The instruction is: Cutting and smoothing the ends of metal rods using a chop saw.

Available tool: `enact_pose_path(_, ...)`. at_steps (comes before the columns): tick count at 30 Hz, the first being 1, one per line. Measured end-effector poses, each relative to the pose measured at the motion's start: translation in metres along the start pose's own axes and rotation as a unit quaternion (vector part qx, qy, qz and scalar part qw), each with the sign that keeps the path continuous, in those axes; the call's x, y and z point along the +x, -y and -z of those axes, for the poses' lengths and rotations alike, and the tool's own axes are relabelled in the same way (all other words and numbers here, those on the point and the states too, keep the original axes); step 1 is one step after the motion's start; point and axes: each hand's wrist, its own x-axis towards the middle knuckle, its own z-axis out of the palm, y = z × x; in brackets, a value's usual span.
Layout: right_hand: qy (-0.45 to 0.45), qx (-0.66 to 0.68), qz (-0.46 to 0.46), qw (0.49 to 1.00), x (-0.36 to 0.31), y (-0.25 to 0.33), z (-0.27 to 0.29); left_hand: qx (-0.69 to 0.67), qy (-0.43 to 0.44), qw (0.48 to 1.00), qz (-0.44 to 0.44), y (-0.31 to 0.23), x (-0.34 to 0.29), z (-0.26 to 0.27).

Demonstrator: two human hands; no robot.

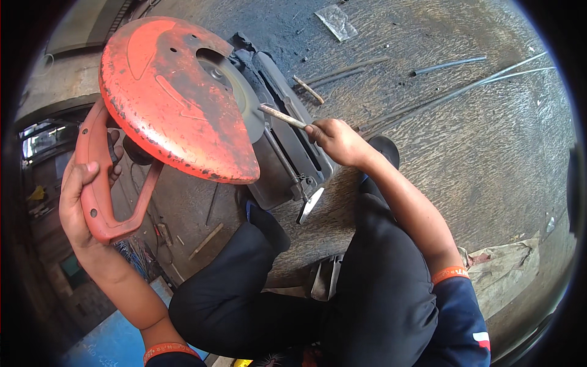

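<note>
A cut-off saw with a scuffed red blade guard [177, 104] stands in front of me on its dark metal base [287, 122]. My left hand [82, 189] is wrapped round the saw's red loop handle [101, 183]. Under the guard, part of the grey cutting disc [247, 101] shows. My right hand [335, 140] grips a short, pale, worn metal rod [282, 116], whose far end reaches to the disc's edge. Whether the rod touches the disc, I cannot tell. On the base, a clamp screw ends in a flat metal crank [310, 206] pointing toward me.
Another short rod [309, 90] lies beyond the base. Long thin rods [452, 92] and a short pipe [449, 65] lie on the worn floor at right. A clear plastic bag [336, 22] lies at the back. Near my right elbow is a crumpled sheet [504, 269].
</note>
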Motion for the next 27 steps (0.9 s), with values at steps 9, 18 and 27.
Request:
enact_pose_path(9,-0.054,-0.043,0.071,0.995,0.0,-0.005,-0.014,-0.001,-0.009,1.0,0.006,0.001,0.0,0.001)
enact_pose_path(18,-0.092,-0.061,0.113,0.988,0.001,-0.007,-0.02,-0.009,0.002,1.0,0.006,0.005,0.002,0.008)
enact_pose_path(27,-0.122,-0.087,0.164,0.975,0.0,-0.01,-0.02,-0.047,0.021,0.999,0.005,-0.002,-0.005,-0.004)
